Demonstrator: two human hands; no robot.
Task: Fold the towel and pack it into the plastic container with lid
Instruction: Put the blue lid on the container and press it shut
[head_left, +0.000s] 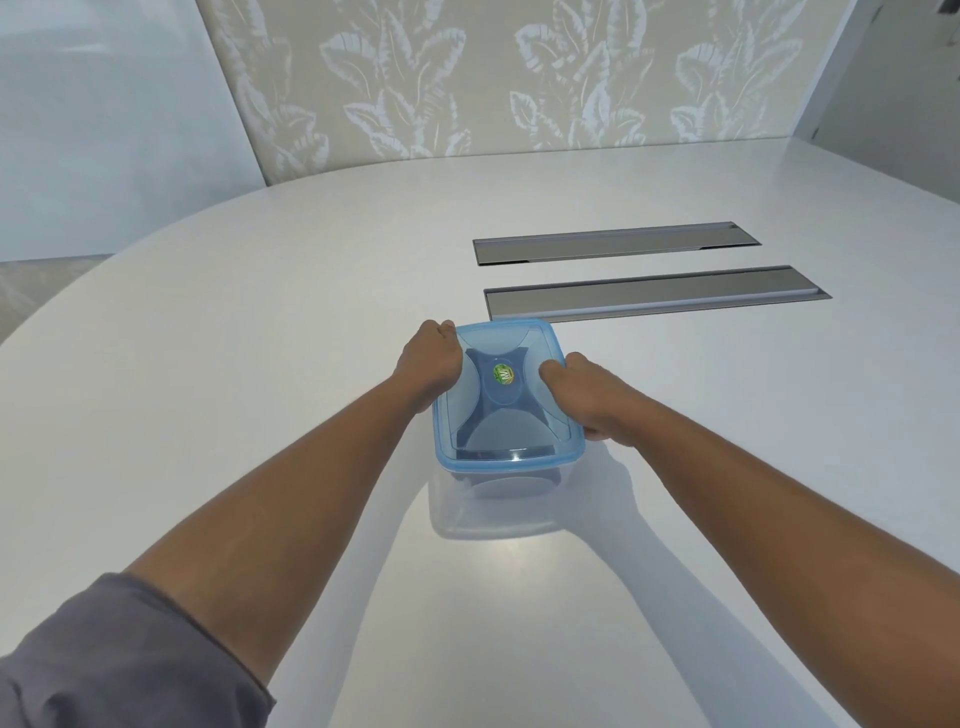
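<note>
A clear plastic container (493, 512) stands on the white table (260, 338), with a translucent blue lid (506, 452) on top. Through the lid a dark blue shape shows inside, likely the folded towel (485, 410). A round green sticker (503, 374) sits at the lid's centre. My left hand (428, 364) grips the lid's left edge, fingers curled over the far-left corner. My right hand (584, 400) presses on the lid's right edge, with fingers on top and the thumb at the side.
Two long grey metal cable hatches (615, 243) (654, 293) are set flush in the tabletop beyond the container. A leaf-patterned wall panel (519, 78) rises behind the table. The rounded table edge curves away at the left.
</note>
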